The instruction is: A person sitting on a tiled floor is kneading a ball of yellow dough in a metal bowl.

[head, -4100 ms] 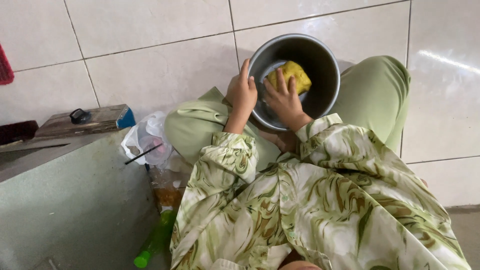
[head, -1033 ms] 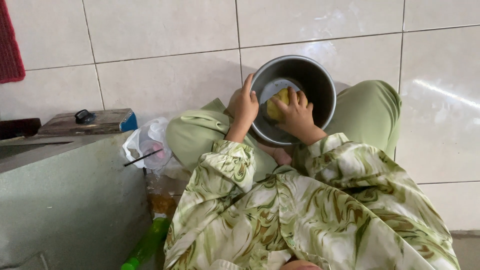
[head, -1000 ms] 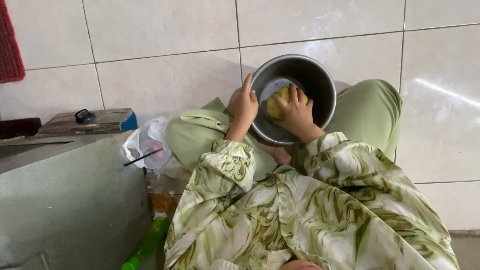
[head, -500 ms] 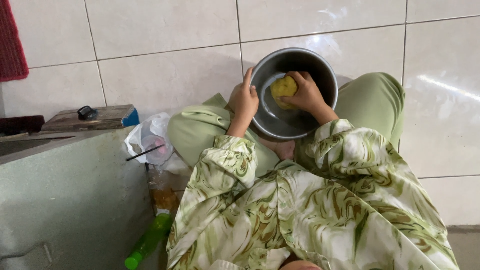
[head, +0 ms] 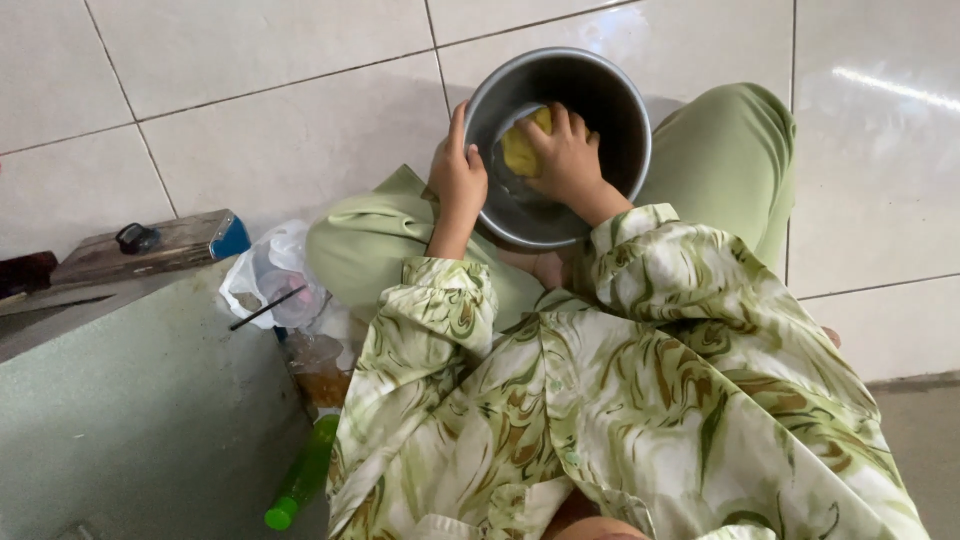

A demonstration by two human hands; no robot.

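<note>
Seen from above, a floor of large, glossy white tiles [head: 250, 120] with thin grey grout lines fills the upper part of the view, bright with reflected light at the right. A person in a loose green and cream swirl-patterned shirt [head: 620, 400] and pale green trousers [head: 730, 160] sits low on this floor, knees spread. At lower left stands a grey-green slab or block [head: 120, 420] with a flat top. Between the knees rests a round steel pot [head: 557, 145], tipped so that its open mouth faces up and toward the camera; being round, it has no clear long axis. The left hand [head: 457, 178] clasps the pot's near-left rim, fingers together and pointing up along the outside, thumb at the edge. The right hand [head: 568, 158] reaches inside the pot, fingers curled and clamped on a yellow sponge [head: 522, 150] pressed against the inner wall. To the left of the knee lies a crumpled clear plastic bag [head: 275, 285] with a thin dark stick across it. Behind the slab a flat wooden block [head: 150, 248] bears a small dark object. A green plastic bottle [head: 303, 475] lies on the floor near the slab's foot.
</note>
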